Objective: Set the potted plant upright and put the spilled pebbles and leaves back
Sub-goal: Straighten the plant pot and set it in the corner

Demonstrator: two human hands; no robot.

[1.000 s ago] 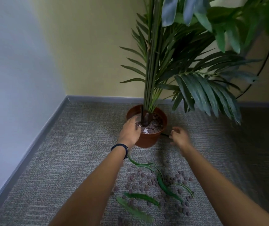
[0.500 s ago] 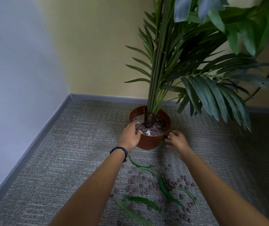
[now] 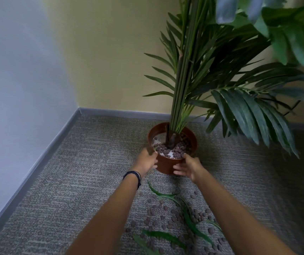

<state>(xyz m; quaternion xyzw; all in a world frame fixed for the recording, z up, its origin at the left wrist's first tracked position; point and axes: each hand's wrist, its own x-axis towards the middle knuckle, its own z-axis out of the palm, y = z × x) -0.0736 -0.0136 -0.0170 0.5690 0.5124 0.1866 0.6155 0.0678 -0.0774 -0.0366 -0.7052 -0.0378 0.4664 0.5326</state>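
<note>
Palm pot (image 3: 166,167) upright, steadying step: left hand (image 3: 146,160) grips its rim, right hand (image 3: 189,167) spread-fingered against its near wall. Next: gather the near pebbles (image 3: 166,214) and leaves (image 3: 164,236).

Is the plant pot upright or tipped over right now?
Upright. The pot sits base-down on the carpet, rim facing up, stems rising nearly vertical. The left hand and right hand are at its sides.

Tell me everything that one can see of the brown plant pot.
The pot is round, reddish-brown and plastic-looking, with a ribbed inner wall. It stands upright on the grey carpet near a corner. Stems rise from it; brown pebbles over something white partly fill it. The left hand clasps its left rim; the right hand, open, touches its front wall.
</note>
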